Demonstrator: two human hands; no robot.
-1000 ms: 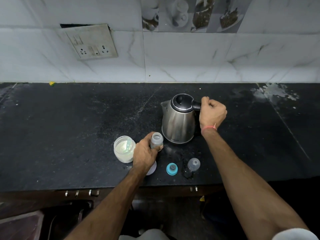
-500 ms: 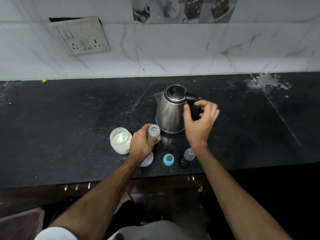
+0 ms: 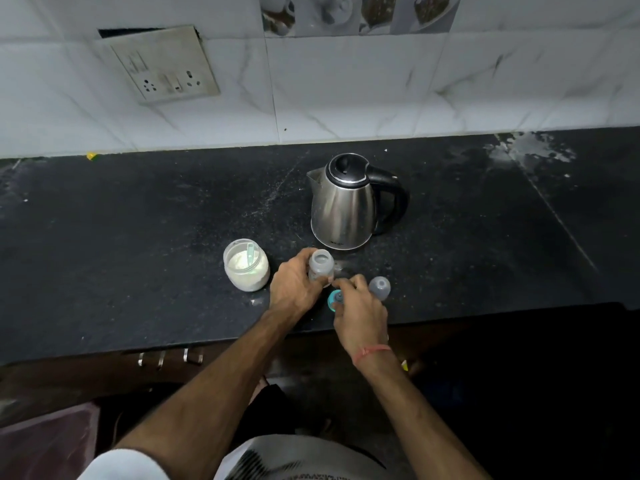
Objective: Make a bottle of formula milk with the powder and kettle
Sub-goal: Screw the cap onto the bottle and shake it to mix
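Note:
A small clear baby bottle (image 3: pixel 321 265) stands upright and uncapped on the black counter (image 3: pixel 138 237), with my left hand (image 3: pixel 294 287) wrapped around it. Just to its right my right hand (image 3: pixel 360 311) closes its fingers on the blue teat ring (image 3: pixel 334 298) lying on the counter. A clear dome cap (image 3: pixel 380 287) stands beside that hand. The open jar of white powder (image 3: pixel 246 265), with a pale scoop inside, sits left of the bottle. The steel kettle (image 3: pixel 346 206) with black lid and handle stands behind the bottle, untouched.
A white tiled wall with a socket plate (image 3: pixel 162 64) rises behind the counter. The counter's front edge runs just below my hands, with cabinet handles (image 3: pixel 169 356) under it. A whitish stain (image 3: pixel 533 150) marks the counter's far right.
My right hand let go of the kettle handle and came down to the blue teat ring near the bottle. My left hand stayed on the bottle.

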